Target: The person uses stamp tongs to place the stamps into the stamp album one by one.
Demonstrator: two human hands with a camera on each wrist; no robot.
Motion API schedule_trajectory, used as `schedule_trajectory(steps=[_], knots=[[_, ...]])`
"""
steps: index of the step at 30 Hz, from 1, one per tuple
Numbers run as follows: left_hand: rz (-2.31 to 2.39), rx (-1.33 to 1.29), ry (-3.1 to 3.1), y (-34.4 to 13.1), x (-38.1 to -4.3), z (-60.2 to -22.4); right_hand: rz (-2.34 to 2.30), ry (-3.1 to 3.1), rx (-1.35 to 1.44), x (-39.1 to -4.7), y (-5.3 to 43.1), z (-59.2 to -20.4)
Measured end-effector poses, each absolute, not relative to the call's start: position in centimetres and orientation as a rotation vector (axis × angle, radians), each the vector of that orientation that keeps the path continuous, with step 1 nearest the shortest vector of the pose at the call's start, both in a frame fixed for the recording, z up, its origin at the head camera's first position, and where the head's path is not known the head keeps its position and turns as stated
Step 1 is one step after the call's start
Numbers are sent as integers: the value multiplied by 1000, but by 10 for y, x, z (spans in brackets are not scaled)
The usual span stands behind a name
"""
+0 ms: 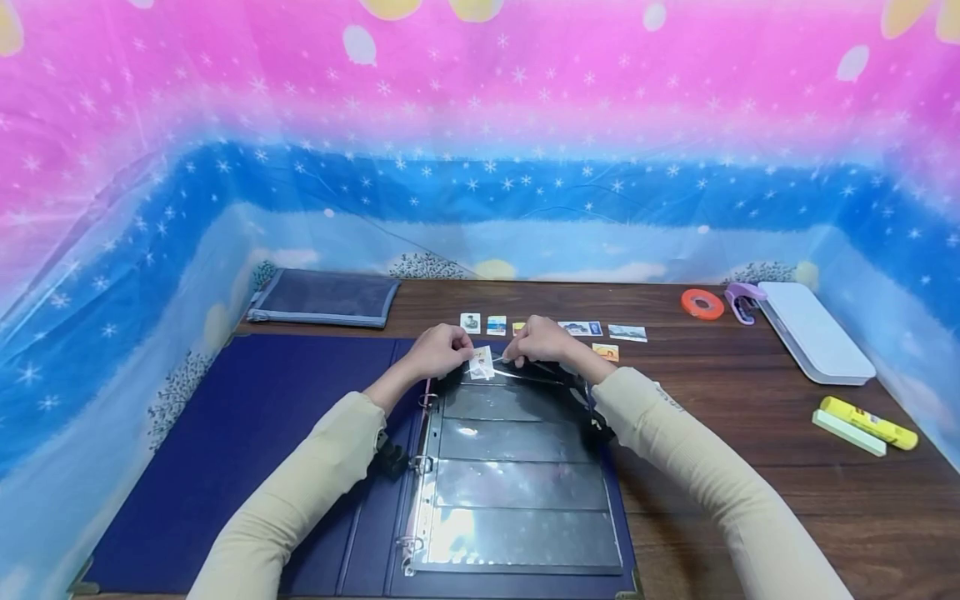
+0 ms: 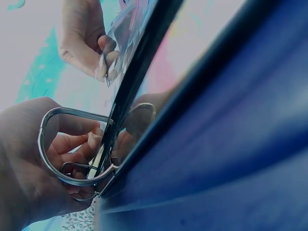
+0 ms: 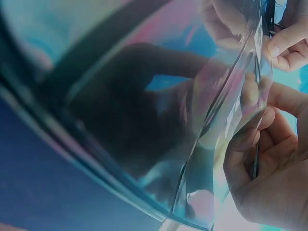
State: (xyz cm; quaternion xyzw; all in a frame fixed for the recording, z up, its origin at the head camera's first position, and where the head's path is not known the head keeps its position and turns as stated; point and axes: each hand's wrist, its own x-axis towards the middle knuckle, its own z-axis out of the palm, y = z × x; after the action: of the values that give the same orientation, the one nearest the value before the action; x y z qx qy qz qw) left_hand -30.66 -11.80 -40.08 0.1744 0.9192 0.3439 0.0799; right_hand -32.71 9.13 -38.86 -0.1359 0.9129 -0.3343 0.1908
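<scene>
A white stamp with a small coloured picture [image 1: 481,363] stands at the top strip of a black stock page with clear pockets [image 1: 517,483]. My left hand [image 1: 442,352] pinches the stamp's left edge. Just right of it, my right hand [image 1: 542,340] grips slim metal tweezers [image 3: 257,72], their tips pointing toward the stamp. The clear film of the top pocket bulges beside the right fingers in the right wrist view. Metal rings [image 2: 48,144] hold the page in an open navy binder [image 1: 247,450]; one ring overlaps the left hand in the left wrist view.
Several loose stamps [image 1: 627,333] lie behind the binder. A grey zip pouch [image 1: 330,297] is at back left. To the right are orange tape [image 1: 702,304], a purple stapler [image 1: 744,302], a white case [image 1: 816,332], a yellow glue stick [image 1: 870,422] and a pale green bar [image 1: 849,432].
</scene>
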Motion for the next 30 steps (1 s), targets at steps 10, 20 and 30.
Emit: schedule_trajectory(steps=[10, 20, 30], knots=[[1032, 551, 2729, -119, -308, -401, -914, 2518, -429, -332, 96, -382], [1021, 531, 2730, -119, -307, -402, -962, 2434, -387, -339, 97, -386], [1023, 516, 2731, -119, -308, -402, -994, 2381, -343, -343, 94, -391]])
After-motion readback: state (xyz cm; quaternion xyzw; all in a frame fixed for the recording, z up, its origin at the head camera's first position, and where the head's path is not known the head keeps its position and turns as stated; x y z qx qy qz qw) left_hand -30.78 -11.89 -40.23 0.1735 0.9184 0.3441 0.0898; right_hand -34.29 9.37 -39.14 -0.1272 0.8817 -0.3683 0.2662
